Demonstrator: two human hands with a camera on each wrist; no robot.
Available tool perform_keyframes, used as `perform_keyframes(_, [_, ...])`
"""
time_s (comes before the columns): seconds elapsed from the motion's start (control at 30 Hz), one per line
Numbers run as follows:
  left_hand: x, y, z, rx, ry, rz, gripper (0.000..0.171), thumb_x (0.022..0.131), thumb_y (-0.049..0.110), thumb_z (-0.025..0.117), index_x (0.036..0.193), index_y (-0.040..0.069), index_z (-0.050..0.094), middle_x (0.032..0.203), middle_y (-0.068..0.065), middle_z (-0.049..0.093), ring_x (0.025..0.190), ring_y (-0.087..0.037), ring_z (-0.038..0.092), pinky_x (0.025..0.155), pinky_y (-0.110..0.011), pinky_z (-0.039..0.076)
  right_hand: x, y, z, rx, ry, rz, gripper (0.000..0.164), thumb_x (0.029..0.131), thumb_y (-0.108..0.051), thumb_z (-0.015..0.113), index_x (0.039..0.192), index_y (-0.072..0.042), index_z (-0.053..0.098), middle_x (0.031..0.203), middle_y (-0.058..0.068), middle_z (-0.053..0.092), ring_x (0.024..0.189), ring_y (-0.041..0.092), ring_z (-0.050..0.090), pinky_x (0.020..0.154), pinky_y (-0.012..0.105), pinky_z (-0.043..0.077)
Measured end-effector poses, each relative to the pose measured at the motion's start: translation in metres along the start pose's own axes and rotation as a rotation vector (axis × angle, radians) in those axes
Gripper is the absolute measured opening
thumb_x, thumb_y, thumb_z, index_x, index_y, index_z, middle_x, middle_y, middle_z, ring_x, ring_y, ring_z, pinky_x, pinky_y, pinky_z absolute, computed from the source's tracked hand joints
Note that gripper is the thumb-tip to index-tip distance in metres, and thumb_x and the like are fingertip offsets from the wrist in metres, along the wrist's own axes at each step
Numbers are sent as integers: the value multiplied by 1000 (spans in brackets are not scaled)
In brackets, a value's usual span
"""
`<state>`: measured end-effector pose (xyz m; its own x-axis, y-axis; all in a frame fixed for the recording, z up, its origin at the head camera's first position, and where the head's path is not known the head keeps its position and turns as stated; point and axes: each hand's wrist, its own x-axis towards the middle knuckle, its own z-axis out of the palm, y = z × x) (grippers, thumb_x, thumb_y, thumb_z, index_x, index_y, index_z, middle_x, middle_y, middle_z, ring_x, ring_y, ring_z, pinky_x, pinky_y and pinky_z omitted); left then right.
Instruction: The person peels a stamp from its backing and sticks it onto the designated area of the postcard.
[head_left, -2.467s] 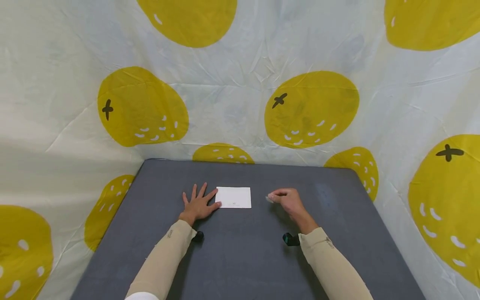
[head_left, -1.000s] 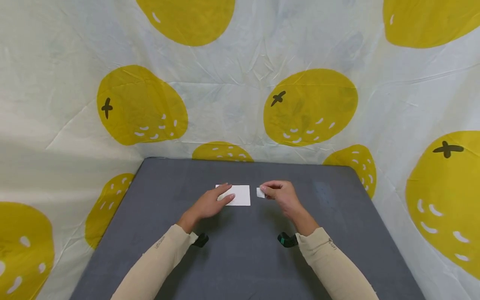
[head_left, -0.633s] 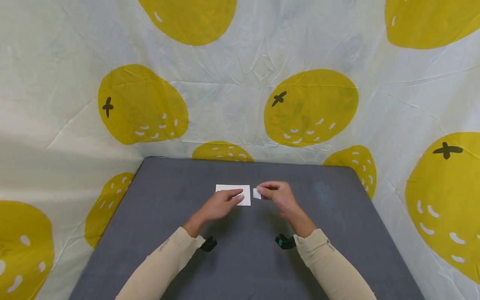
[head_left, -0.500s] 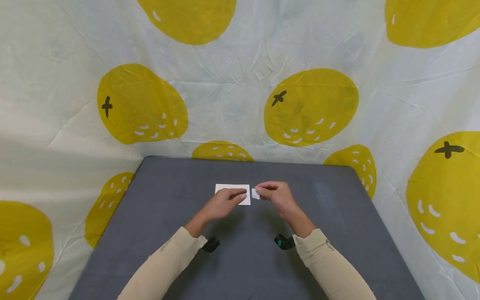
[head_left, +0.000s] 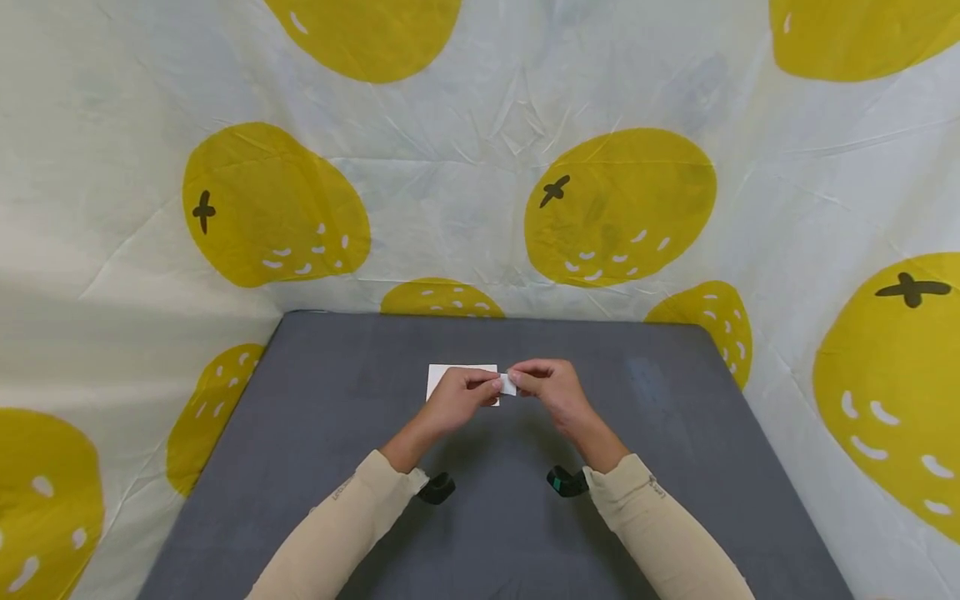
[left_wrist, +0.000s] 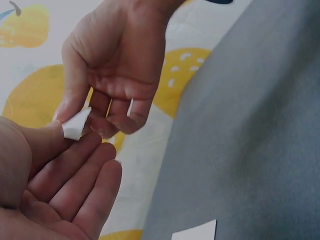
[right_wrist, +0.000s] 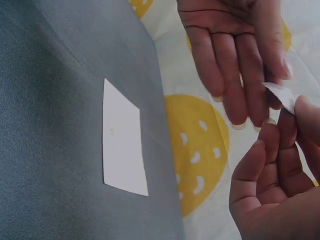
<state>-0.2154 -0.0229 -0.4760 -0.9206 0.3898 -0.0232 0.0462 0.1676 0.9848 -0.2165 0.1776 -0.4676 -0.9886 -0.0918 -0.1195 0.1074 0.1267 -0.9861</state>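
Observation:
A small white piece of tape (head_left: pixel 507 385) with a saw-toothed edge is held above the table between both hands. My left hand (head_left: pixel 457 400) pinches its left side between thumb and index finger. From the other side, the thumb and fingertips of my right hand (head_left: pixel 558 393) grip it. Both wrist views show the tape (left_wrist: pixel 76 125) slightly bent between the thumbs. Below and behind the left hand lies a white rectangular card (head_left: pixel 441 375), partly covered in the head view. The right wrist view shows the card (right_wrist: pixel 122 145) whole, with a tiny faint mark on it.
The dark grey table (head_left: pixel 360 350) is bordered at its back and sides by a white curtain (head_left: pixel 442 192) printed with yellow fruit. A black wrist camera (head_left: pixel 437 488) juts inward from the left cuff, and another wrist camera (head_left: pixel 567 481) from the right.
My left hand has lifted off the card's left edge, moved right and taken hold of the tape. My right hand has brought the tape left, close to the card. The card has stayed put.

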Motion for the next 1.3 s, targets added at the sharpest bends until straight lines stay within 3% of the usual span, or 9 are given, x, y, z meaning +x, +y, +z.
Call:
perform_keyframes(0.27, [1, 2, 3, -126, 46, -76, 24, 101, 9, 68, 116, -8, 76, 111, -25, 78, 95, -29, 80, 85, -36, 65, 0, 3, 5, -52, 14, -69, 24, 94, -15, 78, 105, 7, 79, 90, 0, 77, 81, 16, 68, 77, 28, 60])
perform_keyframes(0.43, [2, 2, 5, -165, 74, -120, 23, 101, 11, 69, 114, -7, 77, 110, -25, 78, 93, -25, 81, 82, -36, 65, -1, 5, 8, -112, 50, -139, 20, 92, -14, 81, 103, 2, 80, 98, 12, 79, 81, 10, 69, 76, 25, 59])
perform_keyframes(0.63, [5, 2, 6, -222, 116, -159, 25, 101, 10, 69, 117, -8, 75, 114, -25, 77, 93, -26, 81, 80, -35, 66, -4, 9, 9, -251, 103, -358, 10, 89, -7, 83, 97, -3, 80, 99, 13, 72, 79, 10, 65, 73, 21, 55])
perform_keyframes(0.77, [7, 2, 7, -257, 132, -156, 25, 100, 8, 70, 117, -9, 74, 112, -26, 77, 91, -25, 81, 78, -33, 66, -5, 12, 10, -349, 110, -530, 6, 86, -3, 84, 88, -6, 80, 92, 8, 71, 74, 17, 62, 68, 23, 53])
perform_keyframes(0.87, [7, 3, 6, -279, 125, -163, 23, 100, 9, 70, 114, -9, 72, 110, -25, 78, 90, -24, 81, 79, -33, 66, -4, 14, 10, -379, 102, -611, 8, 84, 2, 83, 85, -5, 79, 85, 7, 71, 72, 20, 62, 66, 26, 52])
perform_keyframes(1.1, [9, 3, 2, -344, 55, -188, 25, 102, 5, 64, 120, -11, 70, 113, -23, 78, 93, -19, 80, 89, -40, 64, -4, 12, 7, -411, 89, -649, 9, 85, 1, 83, 85, -7, 79, 81, 5, 71, 68, 16, 58, 64, 24, 50])
perform_keyframes(1.3, [9, 7, 1, -345, 11, -215, 35, 98, -3, 67, 132, -13, 64, 124, -29, 72, 93, -15, 79, 90, -36, 63, -5, 10, 4, -428, 74, -633, 5, 86, -2, 83, 87, -6, 80, 79, 5, 72, 66, 11, 58, 62, 21, 50])
